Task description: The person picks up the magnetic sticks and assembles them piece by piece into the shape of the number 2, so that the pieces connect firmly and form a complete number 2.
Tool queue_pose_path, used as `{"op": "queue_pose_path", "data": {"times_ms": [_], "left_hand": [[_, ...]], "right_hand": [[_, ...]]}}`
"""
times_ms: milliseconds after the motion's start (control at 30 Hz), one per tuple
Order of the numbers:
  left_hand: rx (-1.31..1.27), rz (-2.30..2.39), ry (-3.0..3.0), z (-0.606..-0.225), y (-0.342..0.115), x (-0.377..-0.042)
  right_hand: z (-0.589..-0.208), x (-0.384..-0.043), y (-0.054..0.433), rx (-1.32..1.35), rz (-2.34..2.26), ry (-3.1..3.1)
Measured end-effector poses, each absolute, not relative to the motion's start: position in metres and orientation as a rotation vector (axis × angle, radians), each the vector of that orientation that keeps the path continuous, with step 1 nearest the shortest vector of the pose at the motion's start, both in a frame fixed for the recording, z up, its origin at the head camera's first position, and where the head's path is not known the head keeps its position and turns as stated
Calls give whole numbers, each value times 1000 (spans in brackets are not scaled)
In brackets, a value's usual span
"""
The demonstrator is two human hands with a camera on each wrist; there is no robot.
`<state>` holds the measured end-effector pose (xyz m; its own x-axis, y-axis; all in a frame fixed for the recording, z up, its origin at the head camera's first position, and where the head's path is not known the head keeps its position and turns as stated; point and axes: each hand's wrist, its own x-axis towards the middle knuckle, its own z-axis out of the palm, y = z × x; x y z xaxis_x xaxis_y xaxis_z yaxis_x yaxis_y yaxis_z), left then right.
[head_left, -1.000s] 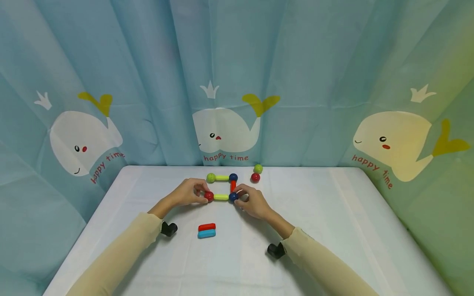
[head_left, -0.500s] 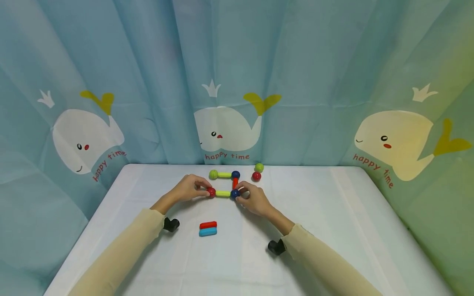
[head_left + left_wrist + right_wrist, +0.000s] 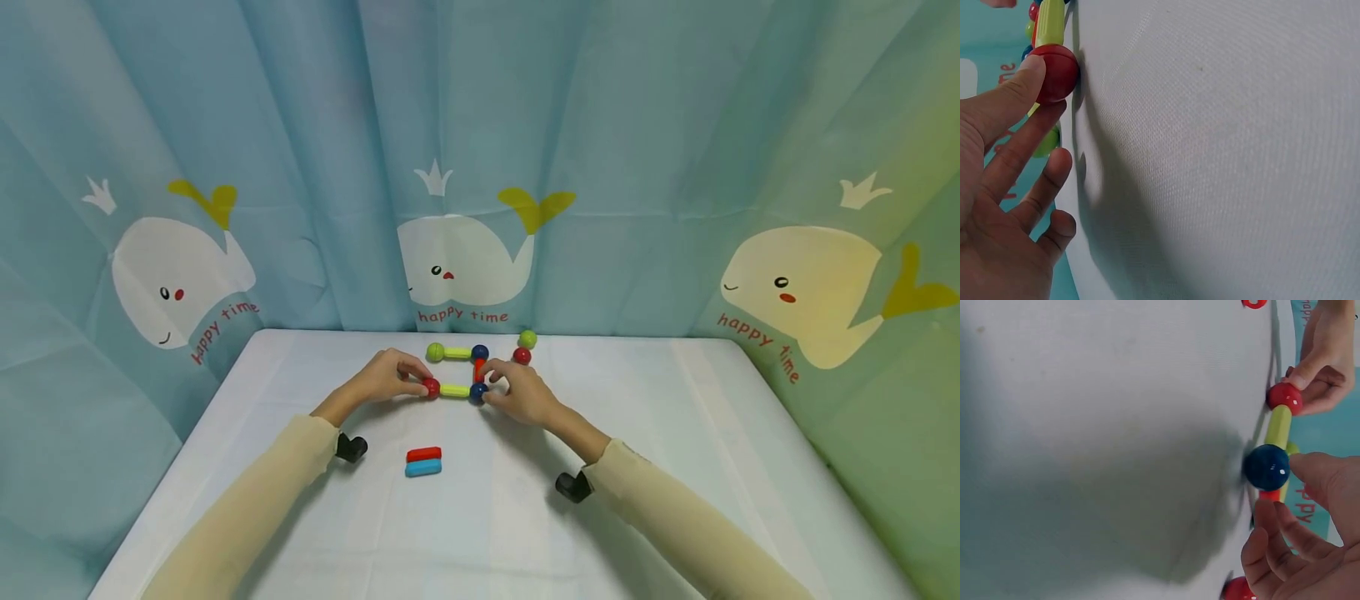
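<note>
In the head view, my left hand (image 3: 386,375) pinches a red ball (image 3: 431,388) between thumb and forefinger. A yellow-green rod (image 3: 455,391) joins that ball to a blue ball (image 3: 478,392). From there a red rod (image 3: 479,371) runs back to a second blue ball (image 3: 480,352), then another yellow-green rod (image 3: 457,353) reaches a green ball (image 3: 435,352). Together they form a three-sided frame lying on the table. My right hand (image 3: 525,393) is beside the near blue ball, fingers parted; in the right wrist view its thumb (image 3: 1316,472) is against or very near that ball (image 3: 1266,467).
A loose red ball (image 3: 522,356) and a loose green ball (image 3: 528,339) lie at the table's back edge, right of the frame. Nearer me, a red rod (image 3: 423,454) and a blue rod (image 3: 423,468) lie side by side. A whale-printed curtain (image 3: 637,167) hangs behind the white table (image 3: 675,467).
My right hand's fingers have parted from the near blue ball and the hand has shifted slightly right. My left hand still pinches the red ball. The whole view has shifted slightly.
</note>
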<state>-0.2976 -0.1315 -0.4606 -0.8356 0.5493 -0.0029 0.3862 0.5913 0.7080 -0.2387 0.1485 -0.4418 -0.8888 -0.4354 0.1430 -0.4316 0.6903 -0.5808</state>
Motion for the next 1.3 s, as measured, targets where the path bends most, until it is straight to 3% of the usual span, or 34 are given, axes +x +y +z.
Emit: {"op": "queue_pose_path", "data": {"times_ms": [600,1300], "left_hand": [[798,1094,2556,-459,-132,-300],[802,1094,2552,-460,-133,-301]], "right_hand": [[-426,-226,108,-1123,-873,2593],[-432,-222,62,-1257,-562,2314]]}}
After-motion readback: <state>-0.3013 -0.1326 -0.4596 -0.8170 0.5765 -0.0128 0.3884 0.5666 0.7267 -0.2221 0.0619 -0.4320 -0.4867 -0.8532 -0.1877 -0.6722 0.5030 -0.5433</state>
